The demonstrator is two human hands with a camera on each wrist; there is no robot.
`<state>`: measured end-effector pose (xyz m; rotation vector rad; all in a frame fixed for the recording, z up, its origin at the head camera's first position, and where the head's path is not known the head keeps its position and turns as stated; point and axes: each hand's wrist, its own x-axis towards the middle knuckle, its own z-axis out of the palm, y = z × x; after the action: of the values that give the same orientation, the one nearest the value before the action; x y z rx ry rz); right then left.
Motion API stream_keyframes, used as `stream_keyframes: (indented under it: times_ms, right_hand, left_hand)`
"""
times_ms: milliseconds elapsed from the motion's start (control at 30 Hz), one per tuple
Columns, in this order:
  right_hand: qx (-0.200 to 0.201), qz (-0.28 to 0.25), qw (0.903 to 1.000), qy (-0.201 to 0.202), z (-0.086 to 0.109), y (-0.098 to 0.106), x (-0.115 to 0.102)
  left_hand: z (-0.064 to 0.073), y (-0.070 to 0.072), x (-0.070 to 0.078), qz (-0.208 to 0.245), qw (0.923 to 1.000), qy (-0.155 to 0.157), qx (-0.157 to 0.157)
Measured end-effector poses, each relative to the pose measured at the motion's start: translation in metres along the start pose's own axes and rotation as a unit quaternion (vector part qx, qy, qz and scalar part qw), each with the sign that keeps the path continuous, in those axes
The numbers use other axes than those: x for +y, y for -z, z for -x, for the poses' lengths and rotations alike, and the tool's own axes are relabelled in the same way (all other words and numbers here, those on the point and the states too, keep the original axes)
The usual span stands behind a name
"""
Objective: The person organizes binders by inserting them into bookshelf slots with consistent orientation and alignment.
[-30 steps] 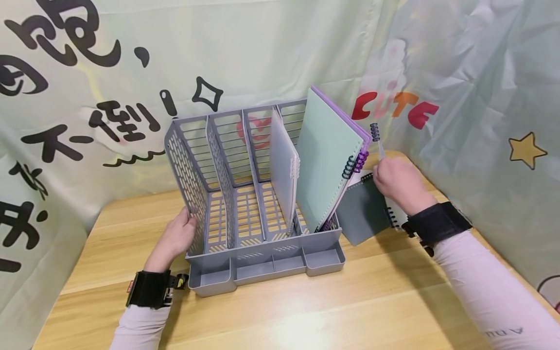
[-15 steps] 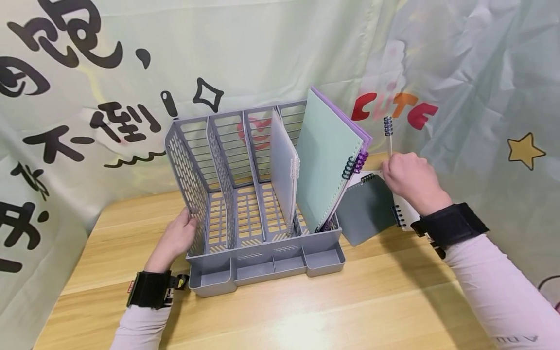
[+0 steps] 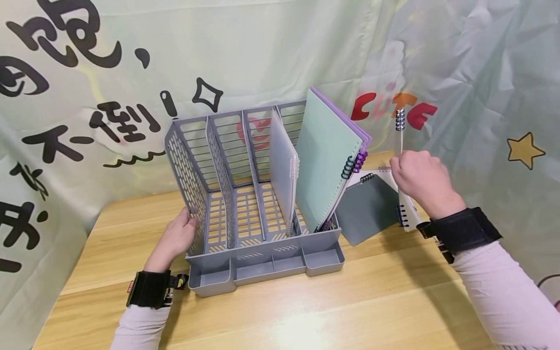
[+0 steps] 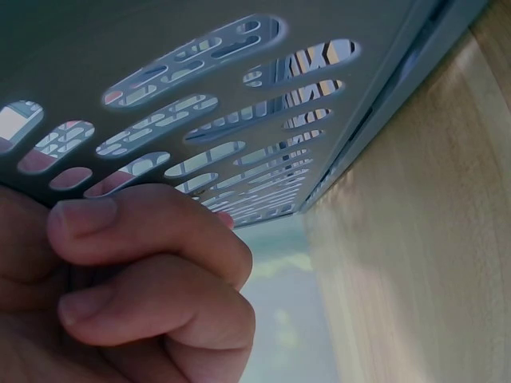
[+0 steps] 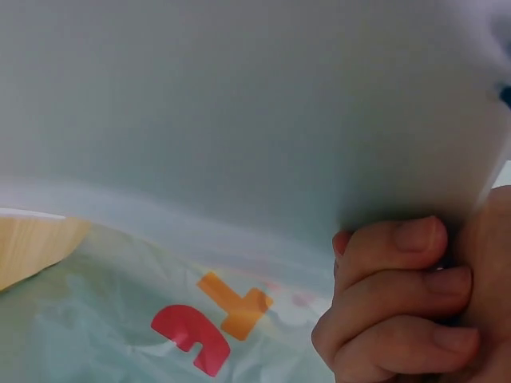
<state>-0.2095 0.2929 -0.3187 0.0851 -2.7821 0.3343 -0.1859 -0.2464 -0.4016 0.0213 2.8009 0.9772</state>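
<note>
A grey desktop file rack (image 3: pixel 262 248) with upright dividers stands mid-table. My left hand (image 3: pixel 177 236) grips its slotted left side panel; in the left wrist view, curled fingers (image 4: pixel 160 271) lie against the panel, and skin shows through the slots. My right hand (image 3: pixel 424 180) holds a thin spiral notebook (image 3: pixel 400 138) upright, nearly edge-on, right of the rack. Its dark coils show above and below the hand. In the right wrist view its pale cover (image 5: pixel 200 120) fills the top, with the fingers curled at its edge.
A mint green notebook (image 3: pixel 325 160), a purple one (image 3: pixel 363 131) behind it, and a translucent white one (image 3: pixel 282 167) stand in the rack's right compartments. A dark grey notebook (image 3: pixel 367 209) lies flat beside the rack, with white pages near it. Printed cloth (image 3: pixel 262 48) hangs behind the table (image 3: pixel 350 301).
My right hand has moved right with the notebook, which has turned more edge-on. More of the dark grey notebook shows now. The left hand and the rack have stayed put.
</note>
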Motion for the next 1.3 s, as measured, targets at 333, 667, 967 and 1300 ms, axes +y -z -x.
stream_keyframes:
  times_ms: [333, 667, 967, 1300]
  right_hand:
    - [0.022, -0.020, 0.9995, -0.006, 0.010, 0.013, -0.001]
    - [0.040, -0.030, 0.9987, -0.007, 0.018, 0.027, -0.005]
    - [0.054, -0.044, 0.9976, -0.006, 0.027, 0.035, -0.008]
    - [0.059, -0.069, 0.9952, -0.038, 0.039, 0.045, -0.015]
  left_hand:
    - [0.001, 0.000, 0.000, 0.007, 1.0000, 0.003, -0.003]
    - [0.001, 0.001, 0.001, 0.000, 1.0000, 0.002, -0.002]
    - [0.001, 0.000, 0.001, -0.009, 1.0000, 0.001, 0.001]
    - [0.001, 0.000, 0.000, -0.005, 1.0000, 0.000, 0.003]
